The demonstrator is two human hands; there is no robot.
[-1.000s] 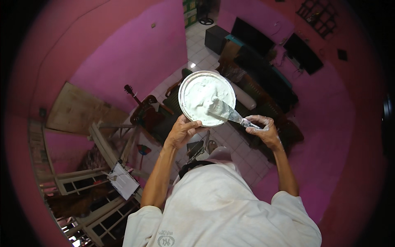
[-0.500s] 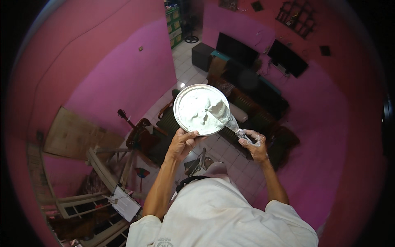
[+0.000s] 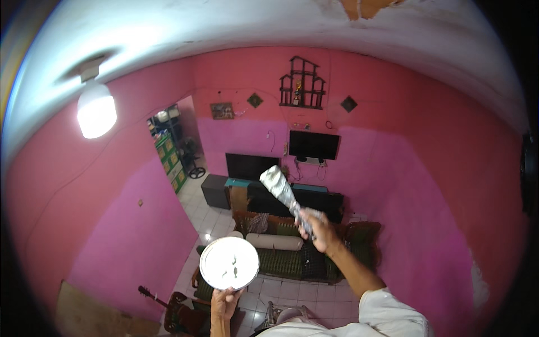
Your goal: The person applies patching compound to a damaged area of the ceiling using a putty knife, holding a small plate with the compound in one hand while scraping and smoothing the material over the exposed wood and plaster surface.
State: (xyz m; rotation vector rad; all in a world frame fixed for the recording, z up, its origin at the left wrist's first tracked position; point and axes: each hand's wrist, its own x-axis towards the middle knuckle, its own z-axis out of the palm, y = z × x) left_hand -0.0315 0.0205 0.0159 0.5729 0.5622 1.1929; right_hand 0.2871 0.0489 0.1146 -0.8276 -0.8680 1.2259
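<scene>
My left hand (image 3: 223,303) grips a round shallow tub (image 3: 229,261) from below, held low in the view and full of white paste that glares brightly. My right hand (image 3: 317,230), streaked with white, is closed on the handle of a putty knife (image 3: 283,194), raised to the right of the tub and angled up-left. A lump of white paste (image 3: 272,177) coats the blade's upper end, which is now apart from the tub.
Far below stand a green-cushioned wooden sofa (image 3: 281,261), a guitar (image 3: 160,299) and a wooden board (image 3: 78,303), with two screens (image 3: 313,144) beyond. Pink walls (image 3: 135,236) surround them. The white ceiling (image 3: 236,25) is close overhead, with a lit bulb (image 3: 96,112).
The camera has tilted up, bringing ceiling and bulb into view. My right hand has lifted the loaded knife out of the tub and up, while the tub now sits lower in view.
</scene>
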